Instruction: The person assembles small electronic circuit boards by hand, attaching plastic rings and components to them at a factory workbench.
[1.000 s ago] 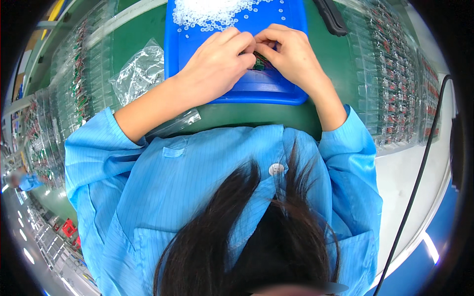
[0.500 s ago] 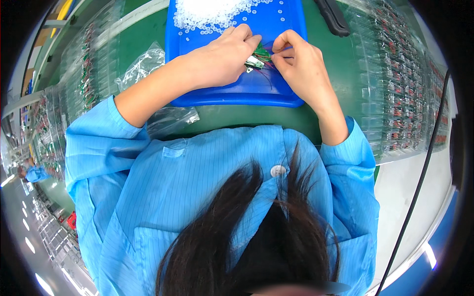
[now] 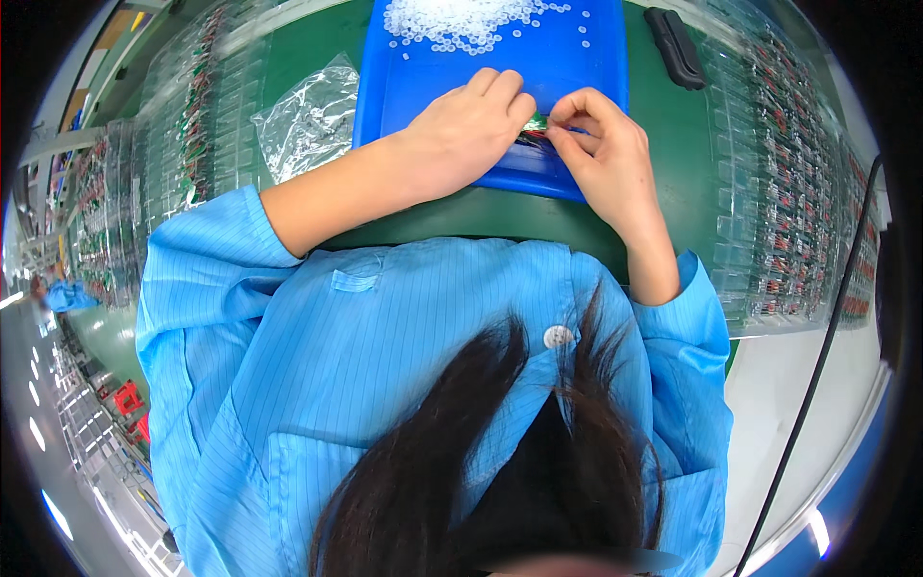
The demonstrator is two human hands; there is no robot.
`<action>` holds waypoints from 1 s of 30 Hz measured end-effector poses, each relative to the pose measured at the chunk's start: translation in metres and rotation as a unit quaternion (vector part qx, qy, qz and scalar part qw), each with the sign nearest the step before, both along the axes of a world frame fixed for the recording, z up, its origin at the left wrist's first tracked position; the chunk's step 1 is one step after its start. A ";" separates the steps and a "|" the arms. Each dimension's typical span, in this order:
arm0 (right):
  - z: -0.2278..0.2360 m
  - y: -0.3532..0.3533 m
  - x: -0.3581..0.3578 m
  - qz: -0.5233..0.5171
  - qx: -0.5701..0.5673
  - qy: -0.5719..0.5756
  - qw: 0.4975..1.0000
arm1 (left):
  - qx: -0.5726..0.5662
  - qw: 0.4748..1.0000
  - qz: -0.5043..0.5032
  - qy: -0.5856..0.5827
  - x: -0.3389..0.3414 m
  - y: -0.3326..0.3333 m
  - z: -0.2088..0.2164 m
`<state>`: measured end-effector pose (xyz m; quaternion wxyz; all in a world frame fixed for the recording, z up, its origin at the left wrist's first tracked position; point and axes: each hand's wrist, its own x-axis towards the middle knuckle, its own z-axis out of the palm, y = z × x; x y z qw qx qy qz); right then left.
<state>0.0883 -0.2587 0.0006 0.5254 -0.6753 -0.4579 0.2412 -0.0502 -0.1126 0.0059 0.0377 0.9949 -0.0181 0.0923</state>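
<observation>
Over the near part of a blue tray (image 3: 392, 91), my two hands meet at a small green circuit board (image 3: 535, 123) with thin red and black wires. My left hand (image 3: 471, 125) is closed round the board and covers most of it. Thumb and index finger of my right hand (image 3: 601, 144) pinch together at the board's right end, by the wires; exactly what lies between those fingertips is too small to tell. Small translucent white plastic rings (image 3: 457, 24) lie heaped in the far part of the tray, with several scattered singly.
A clear plastic bag (image 3: 312, 115) lies on the green table (image 3: 423, 219) left of the tray. Beyond the tray's right side rests a black elongated object (image 3: 675, 48). Clear trays of wired boards (image 3: 784, 183) are stacked at the right, more (image 3: 197, 115) at the left. A black cable (image 3: 817, 356) hangs at the right.
The whole view has shifted, so tray and hands appear further right. My left hand has turned over the board, hiding more of it. The right hand keeps its pinch beside the wires.
</observation>
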 end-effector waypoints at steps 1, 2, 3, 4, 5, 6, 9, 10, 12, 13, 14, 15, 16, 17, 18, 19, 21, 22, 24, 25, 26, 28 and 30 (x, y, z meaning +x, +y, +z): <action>0.001 -0.003 0.003 0.010 -0.006 0.017 1.000 | 0.008 1.000 0.000 0.027 0.001 -0.001 0.002; 0.002 -0.006 0.006 0.015 -0.005 0.017 1.000 | 0.009 1.000 0.004 0.027 0.002 -0.002 0.002; 0.001 -0.009 0.010 0.026 -0.004 0.047 0.999 | 0.026 1.000 0.008 0.012 0.002 -0.003 0.000; 0.002 -0.013 0.016 0.039 -0.003 0.076 0.996 | 0.044 0.999 0.012 -0.004 0.003 -0.005 0.000; 0.003 -0.011 0.022 0.025 0.026 0.071 0.997 | 0.050 0.998 0.029 -0.001 0.002 -0.006 0.000; 0.002 -0.012 0.031 0.014 0.045 0.068 0.997 | 0.032 0.999 0.034 -0.002 0.001 -0.007 0.000; 0.000 -0.021 0.058 -0.034 0.091 0.066 0.993 | 0.003 1.000 0.015 -0.018 0.002 -0.003 -0.005; -0.005 -0.026 0.066 -0.048 0.098 0.065 0.992 | 0.010 1.000 0.016 -0.014 0.002 -0.004 -0.003; -0.017 -0.035 0.078 -0.076 0.096 0.064 0.990 | 0.005 0.999 0.016 -0.027 0.006 -0.008 -0.004; -0.023 -0.040 0.084 -0.090 0.089 0.065 0.990 | 0.003 0.999 0.005 -0.043 0.006 -0.008 -0.002; -0.029 -0.039 0.089 -0.068 0.096 0.067 0.991 | 0.006 0.999 0.010 -0.043 0.007 -0.009 -0.003; -0.035 -0.039 0.095 -0.080 0.081 0.072 0.991 | 0.005 0.999 0.011 -0.044 0.008 -0.010 -0.006; -0.041 -0.039 0.098 -0.096 0.068 0.077 0.990 | 0.010 0.999 0.023 -0.047 0.009 -0.011 -0.006; -0.045 -0.037 0.101 -0.083 0.072 0.075 0.991 | 0.006 0.999 0.014 -0.049 0.008 -0.011 -0.008; -0.049 -0.034 0.103 -0.089 0.063 0.079 0.991 | 0.002 0.999 0.003 -0.052 0.007 -0.010 -0.009; -0.052 -0.034 0.106 -0.097 0.052 0.081 0.991 | 0.005 0.998 0.011 -0.057 0.007 -0.007 -0.013; -0.059 -0.029 0.111 -0.098 0.055 0.068 0.991 | -0.040 0.996 0.015 -0.074 0.004 0.000 -0.016; -0.062 -0.029 0.113 -0.109 0.068 0.079 0.989 | -0.059 0.998 0.032 -0.014 0.000 0.009 0.002; -0.066 -0.029 0.115 -0.114 0.100 0.112 0.982 | -0.123 0.984 0.087 0.097 -0.021 0.035 0.078; -0.063 -0.031 0.116 -0.113 0.093 0.104 0.984 | -0.170 0.968 0.118 0.144 -0.036 0.052 0.106; -0.060 -0.025 0.116 -0.114 0.101 0.107 0.983 | -0.221 0.969 0.103 0.036 -0.059 0.084 0.100; -0.060 -0.023 0.118 -0.112 0.100 0.109 0.983 | -0.362 0.918 0.107 0.120 -0.096 0.141 0.126; -0.060 -0.025 0.124 -0.125 0.105 0.094 0.982 | -0.216 0.951 0.153 0.160 -0.184 0.117 0.193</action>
